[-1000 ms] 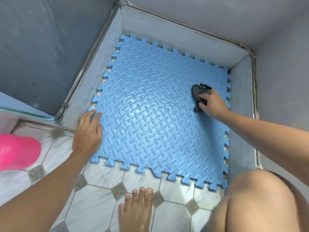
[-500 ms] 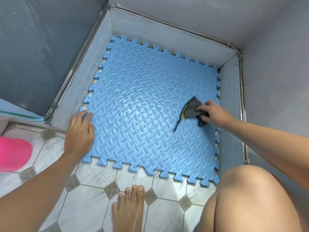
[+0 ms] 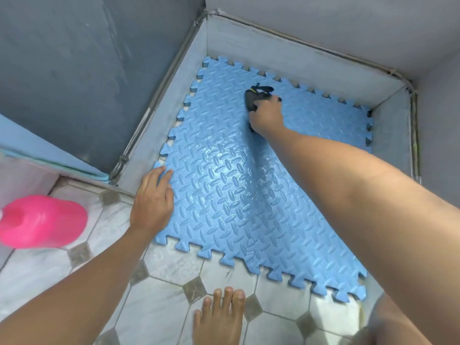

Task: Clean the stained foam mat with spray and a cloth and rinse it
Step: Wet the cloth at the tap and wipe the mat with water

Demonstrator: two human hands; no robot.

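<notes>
A blue foam mat (image 3: 224,195) with a raised tread pattern and jigsaw edges lies flat in a grey floor corner; its middle shines wet, and thin dark marks show near its front edge. My right hand (image 3: 267,117) presses a dark cloth (image 3: 251,98) with a bit of yellow onto the far middle of the mat. My left hand (image 3: 153,200) rests flat on the mat's near left corner, fingers together, with nothing in it.
A pink plastic bottle (image 3: 42,221) stands on the tiled floor (image 3: 159,307) at the left. My bare foot (image 3: 221,317) is on the tiles in front of the mat. Grey walls (image 3: 273,53) with pipes along their base enclose the mat on three sides.
My right hand with the cloth swept from the mat's right side toward its far middle. The camera view shifted. My left hand stayed on the near left corner.
</notes>
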